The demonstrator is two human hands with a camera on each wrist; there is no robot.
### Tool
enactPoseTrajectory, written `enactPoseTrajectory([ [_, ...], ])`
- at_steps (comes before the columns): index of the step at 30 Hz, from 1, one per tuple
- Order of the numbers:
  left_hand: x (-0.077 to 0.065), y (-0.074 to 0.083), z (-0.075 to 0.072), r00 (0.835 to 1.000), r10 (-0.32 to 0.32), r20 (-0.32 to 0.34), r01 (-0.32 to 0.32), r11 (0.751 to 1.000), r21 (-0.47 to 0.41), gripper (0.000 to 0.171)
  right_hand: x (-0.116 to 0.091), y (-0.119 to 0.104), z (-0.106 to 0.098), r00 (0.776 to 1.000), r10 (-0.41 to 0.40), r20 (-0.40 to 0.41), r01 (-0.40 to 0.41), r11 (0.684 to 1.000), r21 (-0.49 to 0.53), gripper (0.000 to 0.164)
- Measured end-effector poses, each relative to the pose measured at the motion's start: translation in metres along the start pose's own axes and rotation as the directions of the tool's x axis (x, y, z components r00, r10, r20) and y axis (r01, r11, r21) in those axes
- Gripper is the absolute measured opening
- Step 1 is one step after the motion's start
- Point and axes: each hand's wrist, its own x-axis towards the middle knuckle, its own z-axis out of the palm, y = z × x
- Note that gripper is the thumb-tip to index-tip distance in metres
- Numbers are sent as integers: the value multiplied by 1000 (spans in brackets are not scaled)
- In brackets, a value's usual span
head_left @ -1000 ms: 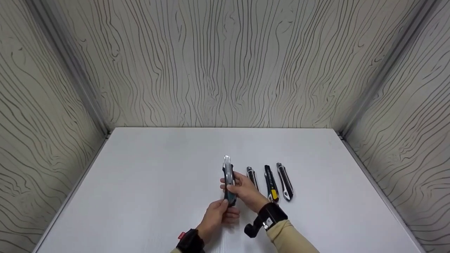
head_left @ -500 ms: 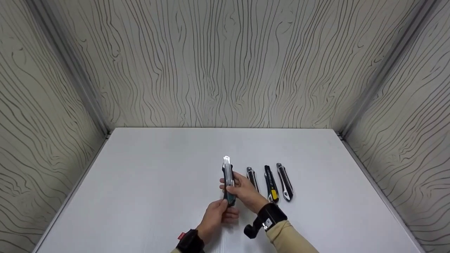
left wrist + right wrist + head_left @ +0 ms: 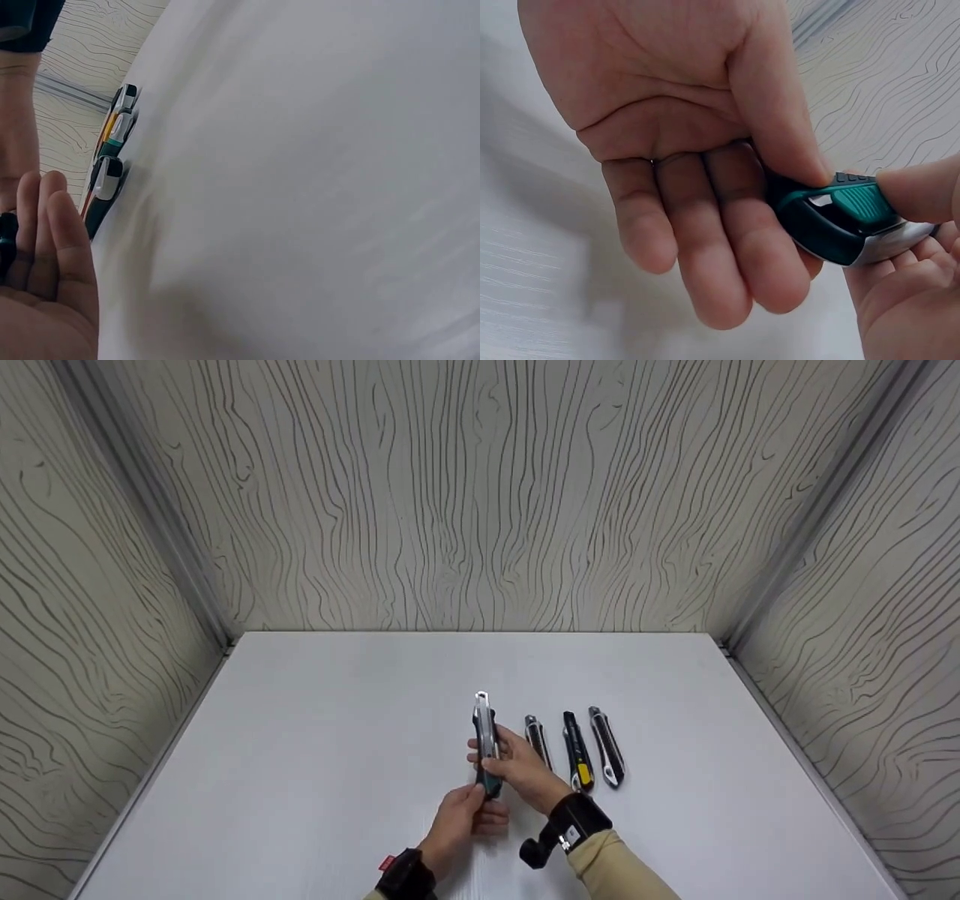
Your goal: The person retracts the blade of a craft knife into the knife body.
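Note:
A silver, black and green utility knife point(image 3: 486, 735) is held above the white table, its metal tip pointing away from the person. My right hand point(image 3: 521, 769) grips it about the middle, thumb on top. My left hand point(image 3: 459, 821) pinches the near end between thumb and a mostly hidden index finger. In the right wrist view, both thumbs press near the ribbed green part of the knife point(image 3: 855, 214), while the other fingers of the left hand point(image 3: 705, 210) extend past it. The left wrist view shows only a dark bit of the knife beside the left fingers point(image 3: 64, 247).
To the right lie a grey-black utility knife point(image 3: 535, 739) partly behind the right hand, a black and yellow one point(image 3: 577, 754) and another grey-black one point(image 3: 606, 746). Wood-patterned walls point(image 3: 465, 510) enclose the white table point(image 3: 315, 735) at the back and sides.
Both hands keep their hold in nearly the same place. The knife's tip has shifted very slightly left, and the glint on it has changed.

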Motion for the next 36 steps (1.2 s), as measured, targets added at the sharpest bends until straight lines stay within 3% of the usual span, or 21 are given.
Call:
enactPoseTrajectory([
  [14,-3,2,-1,1000,-19,-20,19,1000,8,40,1,2,3,1000,-1,0,1,1000,-4,73],
  [20,-2,2,-3,999,20,-25,-20,1000,-2,40,0,2,6,999,13,-32,-13,1000,-18,68],
  [30,-3,2,-8,999,48,-25,-48,999,-2,40,1,0,7,995,-13,-96,2,993,-119,63],
  [36,-1,0,-8,999,46,-25,-46,999,-22,41,2,-1,3,991,28,-128,-50,984,-170,64],
])
